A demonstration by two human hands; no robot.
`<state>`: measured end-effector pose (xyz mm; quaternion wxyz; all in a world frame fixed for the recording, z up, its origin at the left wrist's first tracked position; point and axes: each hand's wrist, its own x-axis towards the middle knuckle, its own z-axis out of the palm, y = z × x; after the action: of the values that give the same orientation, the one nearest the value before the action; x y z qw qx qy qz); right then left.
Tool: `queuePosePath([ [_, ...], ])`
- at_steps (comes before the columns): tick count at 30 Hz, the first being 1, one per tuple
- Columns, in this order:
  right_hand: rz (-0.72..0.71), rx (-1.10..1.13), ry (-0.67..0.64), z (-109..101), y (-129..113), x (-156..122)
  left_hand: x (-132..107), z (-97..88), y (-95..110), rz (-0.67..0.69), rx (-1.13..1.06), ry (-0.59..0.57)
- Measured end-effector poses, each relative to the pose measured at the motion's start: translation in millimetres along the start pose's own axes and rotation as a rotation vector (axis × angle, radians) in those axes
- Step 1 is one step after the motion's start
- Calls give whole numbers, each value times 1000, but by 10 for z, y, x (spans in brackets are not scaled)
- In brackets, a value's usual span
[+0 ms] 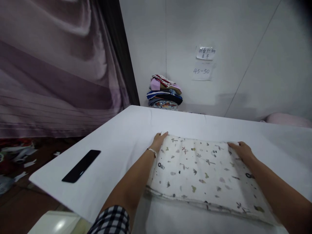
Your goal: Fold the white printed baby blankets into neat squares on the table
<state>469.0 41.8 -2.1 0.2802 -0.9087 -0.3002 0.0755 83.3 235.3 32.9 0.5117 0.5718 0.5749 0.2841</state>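
A folded white cloth (pixel 195 169) with small printed plants, birds and other little figures lies in front of me, its layers showing along the near edge. My left hand (pixel 160 139) is closed on its far left corner, thumb and fingers pinching the edge. At the far right corner my right hand (pixel 240 150) grips the same cloth, fingers bent over the edge. See-through material shows along the cloth's sides and near edge; whether it is thin fabric or a plastic cover I cannot tell.
A white table (pixel 117 143) carries a dark flat phone-like slab (pixel 81 165) at the left. Folded textiles (pixel 164 92) are stacked against the back wall, below paper notes (pixel 203 63). A purple curtain (pixel 56 71) hangs at the left. Scraps (pixel 20 175) litter the floor.
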Motion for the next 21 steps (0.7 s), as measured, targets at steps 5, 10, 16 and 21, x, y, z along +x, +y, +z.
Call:
queuePosePath([
  [5, 42, 24, 33, -38, -20, -96, 76, 29, -71, 156, 306, 150],
  [10, 33, -185, 18, 9, -60, -175, 129, 90, -163, 151, 639, 241],
  [16, 4, -263, -30, 6, -53, -169, 118, 73, -164, 177, 722, 243],
  [21, -262, -391, 62, -2, -321, -339, -63, 122, -15, 351, 857, 307],
])
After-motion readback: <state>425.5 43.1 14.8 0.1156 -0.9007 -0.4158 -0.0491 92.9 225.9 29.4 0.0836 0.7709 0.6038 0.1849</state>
